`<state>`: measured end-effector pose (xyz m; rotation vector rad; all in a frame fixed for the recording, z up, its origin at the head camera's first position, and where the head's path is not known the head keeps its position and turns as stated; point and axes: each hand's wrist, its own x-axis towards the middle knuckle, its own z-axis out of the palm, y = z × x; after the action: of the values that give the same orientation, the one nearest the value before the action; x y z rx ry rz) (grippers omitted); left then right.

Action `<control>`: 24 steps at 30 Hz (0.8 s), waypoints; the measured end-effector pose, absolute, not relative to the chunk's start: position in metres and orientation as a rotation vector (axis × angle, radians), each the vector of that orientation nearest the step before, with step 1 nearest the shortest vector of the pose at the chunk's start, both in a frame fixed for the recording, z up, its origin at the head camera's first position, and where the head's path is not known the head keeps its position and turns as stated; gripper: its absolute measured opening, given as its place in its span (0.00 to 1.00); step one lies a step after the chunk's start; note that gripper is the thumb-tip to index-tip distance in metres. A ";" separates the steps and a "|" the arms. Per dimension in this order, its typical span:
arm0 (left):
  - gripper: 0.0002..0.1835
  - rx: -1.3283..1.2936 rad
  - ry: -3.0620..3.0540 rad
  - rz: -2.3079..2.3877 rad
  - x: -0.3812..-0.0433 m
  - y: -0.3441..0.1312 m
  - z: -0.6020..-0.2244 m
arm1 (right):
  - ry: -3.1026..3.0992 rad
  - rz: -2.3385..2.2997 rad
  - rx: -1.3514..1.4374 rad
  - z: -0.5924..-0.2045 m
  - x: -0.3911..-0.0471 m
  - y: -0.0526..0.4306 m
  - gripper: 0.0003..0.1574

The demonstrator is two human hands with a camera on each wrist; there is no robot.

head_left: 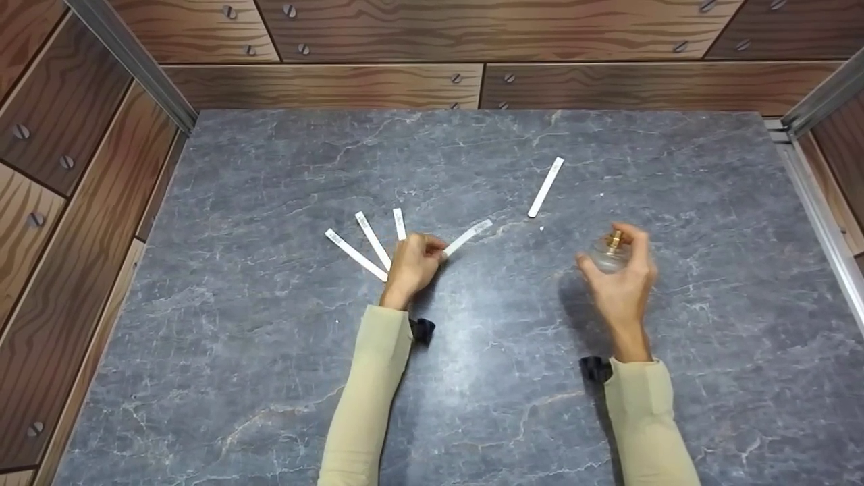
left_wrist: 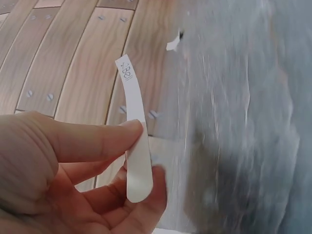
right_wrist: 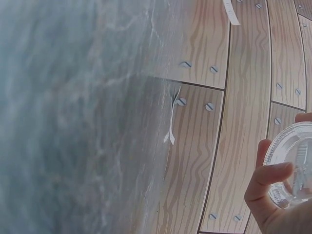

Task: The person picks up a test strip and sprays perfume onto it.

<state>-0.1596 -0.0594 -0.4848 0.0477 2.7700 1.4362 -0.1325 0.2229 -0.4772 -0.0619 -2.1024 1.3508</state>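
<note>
Between thumb and fingers, my left hand (head_left: 413, 262) pinches a white paper test strip (left_wrist: 134, 105) with handwriting near its far end. The strip bends slightly and is held off the table. Three more paper strips, the left one (head_left: 356, 255), the middle one (head_left: 373, 239) and a short visible one (head_left: 399, 223), fan out beside this hand, their lower ends partly hidden by it. On the right, my right hand (head_left: 624, 277) grips a round clear glass perfume bottle (right_wrist: 275, 146) with a gold spray nozzle (head_left: 613, 239). The bottle is raised above the table.
Another white strip (head_left: 545, 187) lies apart on the grey marbled table (head_left: 270, 378), toward the back right. Small white bits (head_left: 541, 228) lie near it. Wood-patterned panels (head_left: 378, 84) border the table at the back and sides, with metal rails (head_left: 820, 209) at the corners.
</note>
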 end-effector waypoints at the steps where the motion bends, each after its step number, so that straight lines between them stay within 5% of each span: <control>1: 0.07 0.058 2.751 1.452 -0.158 -0.058 -0.485 | -2.101 1.352 -0.058 -0.477 -0.132 0.223 0.36; 24: 0.13 -0.068 1.985 2.036 -0.124 -0.032 -0.484 | -2.128 1.351 -0.045 -0.475 -0.130 0.219 0.36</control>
<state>-0.1243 -0.0320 -0.4838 -0.0682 1.9845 2.0362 -0.1303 0.2192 -0.4745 -0.0449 -2.1276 1.3514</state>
